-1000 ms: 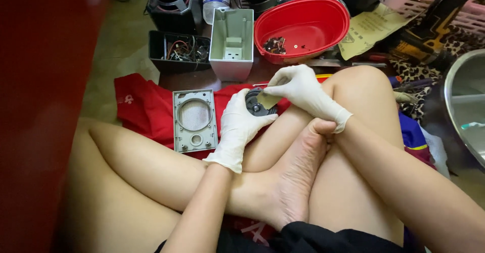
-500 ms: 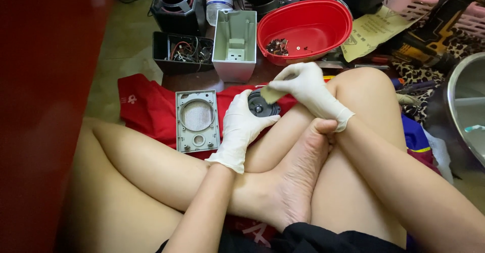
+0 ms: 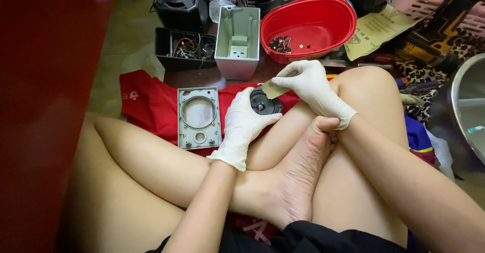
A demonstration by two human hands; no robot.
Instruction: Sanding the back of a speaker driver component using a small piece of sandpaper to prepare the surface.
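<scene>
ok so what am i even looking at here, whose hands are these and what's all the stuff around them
This is one view from a camera worn on a person's head, looking down at their own lap as they sit cross-legged on the floor. Both hands wear white gloves. The left hand holds a small round black part. The right hand pinches a small tan scrap against it. On a red cloth beside them lies a grey panel with a round mesh opening. Further off stand an open grey box, a red basin with a few small metal bits in it, and a black tray of wires.
</scene>
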